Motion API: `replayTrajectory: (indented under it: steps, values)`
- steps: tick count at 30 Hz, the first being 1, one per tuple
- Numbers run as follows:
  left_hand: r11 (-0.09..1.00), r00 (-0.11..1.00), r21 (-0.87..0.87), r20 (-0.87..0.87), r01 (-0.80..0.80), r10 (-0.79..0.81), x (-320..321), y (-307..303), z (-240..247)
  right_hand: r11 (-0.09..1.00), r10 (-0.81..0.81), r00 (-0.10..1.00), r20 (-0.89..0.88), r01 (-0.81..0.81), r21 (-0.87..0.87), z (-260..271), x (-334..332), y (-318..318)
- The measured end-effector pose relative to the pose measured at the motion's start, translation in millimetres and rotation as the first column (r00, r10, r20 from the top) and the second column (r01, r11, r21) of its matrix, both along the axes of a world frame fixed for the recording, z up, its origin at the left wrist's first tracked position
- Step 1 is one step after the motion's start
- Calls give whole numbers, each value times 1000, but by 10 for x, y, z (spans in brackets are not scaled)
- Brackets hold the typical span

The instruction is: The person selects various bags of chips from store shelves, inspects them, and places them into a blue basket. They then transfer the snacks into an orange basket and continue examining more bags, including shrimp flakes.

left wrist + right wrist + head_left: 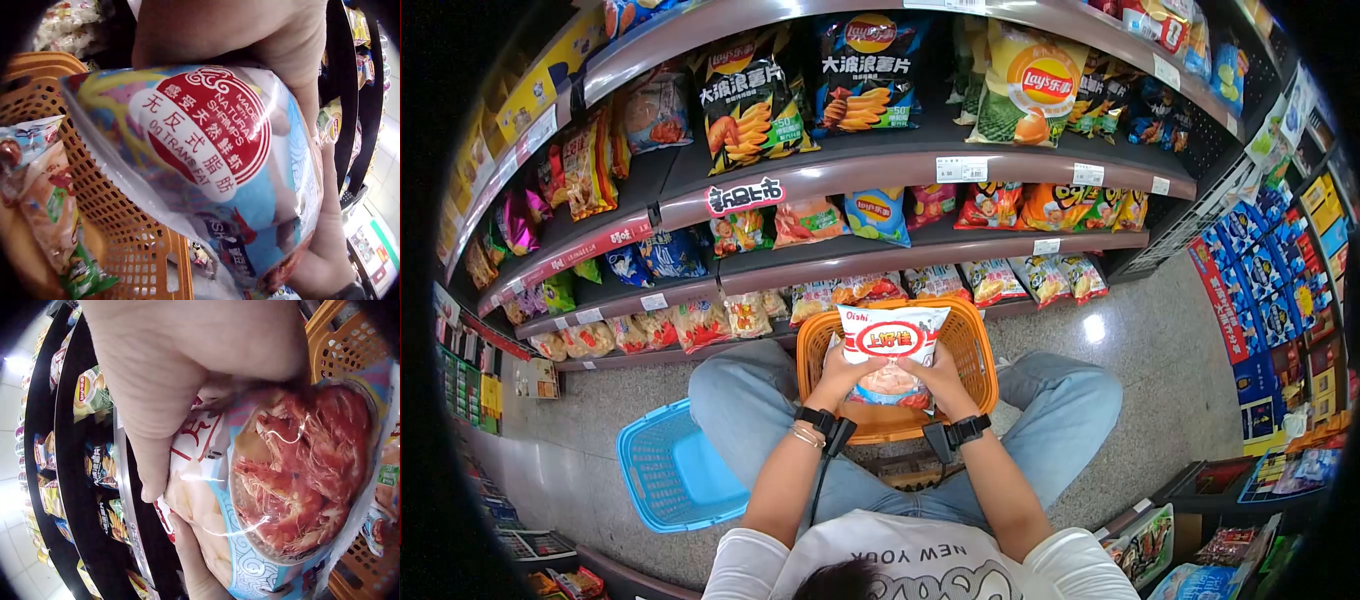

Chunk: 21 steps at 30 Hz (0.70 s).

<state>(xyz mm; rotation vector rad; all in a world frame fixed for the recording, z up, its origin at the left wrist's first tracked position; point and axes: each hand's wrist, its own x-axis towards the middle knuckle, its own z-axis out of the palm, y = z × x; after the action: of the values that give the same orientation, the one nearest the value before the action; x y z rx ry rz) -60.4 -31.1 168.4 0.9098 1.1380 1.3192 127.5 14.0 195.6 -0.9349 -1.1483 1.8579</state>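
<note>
A white, red and blue Oishi bag of prawn crackers (892,350) is held upright by both hands above an orange shopping basket (812,350). My left hand (838,378) grips its left side, thumb across the front. On the opposite side my right hand (940,380) grips it, and its thumb also lies over the front. The left wrist view shows the bag's lower side (206,137) with a "natural shrimps" label. Cooked shrimps are printed on the bag (300,475) in the right wrist view. Snack packets (53,212) lie inside the basket.
A blue basket (640,465) stands on the floor beside the left leg. Ahead, curved shelves (850,170) carry several rows of crisp bags, and more snack bags (700,325) line the bottom shelf. Display racks (1260,280) stand at the right. Bent legs (1050,410) flank the orange basket.
</note>
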Motion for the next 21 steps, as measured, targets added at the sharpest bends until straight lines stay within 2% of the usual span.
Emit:
replayTrajectory:
  steps: [11,18,20,21]
  values:
    - [999,999,-32,-16,-44,43,91,-2,157,1000,-23,999,-39,23,-5,-11,35,-30]
    - [999,996,1,-75,48,-47,199,115,90,992,-111,993,-27,113,51,-39,174,-25]
    - [1000,974,-12,-227,25,-27,196,142,-10,990,-136,991,-6,136,22,-37,210,-42]
    - [999,984,-22,-176,24,-28,231,136,0,991,-134,990,-31,135,10,-76,227,-37]
